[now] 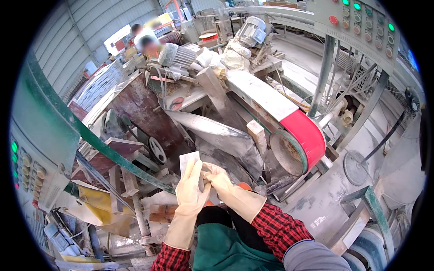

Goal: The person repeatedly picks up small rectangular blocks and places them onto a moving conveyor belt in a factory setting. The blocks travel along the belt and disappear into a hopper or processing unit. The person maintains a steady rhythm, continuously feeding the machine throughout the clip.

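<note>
A pale flat piece [185,159] sits in the grip of both gloved hands, low in the middle of the view and ahead of the green apron [233,248]. The left hand [187,189] lies along it with its fingers nearly straight, holding it from the side facing the wearer, while the right hand [220,179] curls in at the right edge, fingertips closed on it. The piece stands tilted up, its free end pointing away from the body; that visible length runs roughly fore and aft, though the gloves hide too much to settle the true long axis. The belt machine's rounded end, with its glossy red cover [312,140] over a dusty drum [285,153], lies ahead and to the right, well apart from the piece, and the right hand is the nearer one. The gloves look like smooth cream rubber, wrinkled at the wrists, over checked cloth sleeves [282,228]. Straight ahead, a bent grey sheet [212,131] hangs scuffed and powdery beside a squared wooden post [257,133]; to the left curves a painted green rail [113,153].
</note>
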Motion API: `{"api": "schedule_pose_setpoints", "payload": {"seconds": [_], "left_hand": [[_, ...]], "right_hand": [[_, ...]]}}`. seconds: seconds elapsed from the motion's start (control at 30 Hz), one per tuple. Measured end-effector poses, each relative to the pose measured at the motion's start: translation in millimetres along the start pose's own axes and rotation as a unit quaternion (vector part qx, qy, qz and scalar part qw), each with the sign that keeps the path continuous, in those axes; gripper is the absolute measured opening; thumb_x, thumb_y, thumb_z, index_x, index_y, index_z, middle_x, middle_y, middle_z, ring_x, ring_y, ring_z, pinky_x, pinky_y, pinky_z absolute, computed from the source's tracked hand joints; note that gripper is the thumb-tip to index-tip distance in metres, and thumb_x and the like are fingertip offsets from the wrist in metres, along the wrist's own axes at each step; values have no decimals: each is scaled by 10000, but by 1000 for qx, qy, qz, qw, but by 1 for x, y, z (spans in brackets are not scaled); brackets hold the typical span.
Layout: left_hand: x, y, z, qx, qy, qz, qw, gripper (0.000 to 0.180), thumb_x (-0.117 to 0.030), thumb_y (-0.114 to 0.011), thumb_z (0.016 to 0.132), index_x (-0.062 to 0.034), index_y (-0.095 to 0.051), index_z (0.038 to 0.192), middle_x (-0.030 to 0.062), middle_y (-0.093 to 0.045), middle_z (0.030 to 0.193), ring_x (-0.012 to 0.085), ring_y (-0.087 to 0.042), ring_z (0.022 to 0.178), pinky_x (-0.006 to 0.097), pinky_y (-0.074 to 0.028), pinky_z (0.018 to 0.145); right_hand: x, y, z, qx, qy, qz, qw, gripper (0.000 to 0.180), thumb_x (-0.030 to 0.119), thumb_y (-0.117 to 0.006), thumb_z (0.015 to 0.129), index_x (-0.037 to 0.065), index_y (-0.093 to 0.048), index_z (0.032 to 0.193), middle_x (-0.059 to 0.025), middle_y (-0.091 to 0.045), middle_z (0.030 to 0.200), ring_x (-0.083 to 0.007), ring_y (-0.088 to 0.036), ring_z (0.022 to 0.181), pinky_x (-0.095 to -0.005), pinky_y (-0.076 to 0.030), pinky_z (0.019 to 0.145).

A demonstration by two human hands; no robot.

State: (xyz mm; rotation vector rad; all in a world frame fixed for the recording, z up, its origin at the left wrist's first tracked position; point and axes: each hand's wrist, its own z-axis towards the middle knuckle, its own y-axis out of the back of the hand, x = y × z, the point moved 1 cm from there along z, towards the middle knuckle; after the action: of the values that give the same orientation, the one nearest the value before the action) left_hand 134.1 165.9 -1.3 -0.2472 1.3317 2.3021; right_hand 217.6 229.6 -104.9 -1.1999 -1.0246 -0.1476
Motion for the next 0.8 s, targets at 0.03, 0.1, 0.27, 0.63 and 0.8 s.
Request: {"api": "schedule_pose_setpoints", "payload": {"seconds": [0.03,0.1,0.27,0.63,0.8], "left_hand": [[-2,-2,1,7,9,-2,1000,629,-40,-711,651,-39,-542,1256,214,-530,1295,374,-571,1111,382,-496,889],[6,-4,-1,-9,11,23,1000,653,-39,-710,642,-35,-533,1271,231,-529,1291,378,-573,1109,381,-500,882],[12,-6,2,36,-33,-33,998,726,-83,-766,641,-12,-496,1311,260,-466,1351,389,-515,1194,385,-454,968],[138,179,-211,1,337,108,935,562,-30,-654,780,-24,-489,1316,220,-410,1426,350,-326,1367,392,-237,1135],[172,306,-442,-55,540,239,805,651,-78,-643,789,-33,-412,1396,190,-393,1438,314,-330,1361,383,-221,1135]], "right_hand": [[1,6,1,-21,-22,1,1000,460,139,-559,940,61,-452,1381,-29,-557,1276,-107,-544,1100,-262,-457,891],[25,-14,-8,-9,-47,-8,999,506,113,-577,921,57,-422,1400,-27,-580,1211,-102,-555,1000,-260,-466,831],[4,-3,4,-57,14,-25,998,588,-4,-608,857,81,-431,1411,-44,-641,1041,-96,-588,806,-253,-487,723],[64,69,-4,-207,134,-43,968,709,-68,-609,805,104,-371,1450,-8,-654,930,-69,-600,718,-193,-458,621],[130,140,-27,-272,232,-76,931,765,-113,-588,773,85,-324,1463,-47,-658,1035,-108,-633,866,-202,-471,627]]}}
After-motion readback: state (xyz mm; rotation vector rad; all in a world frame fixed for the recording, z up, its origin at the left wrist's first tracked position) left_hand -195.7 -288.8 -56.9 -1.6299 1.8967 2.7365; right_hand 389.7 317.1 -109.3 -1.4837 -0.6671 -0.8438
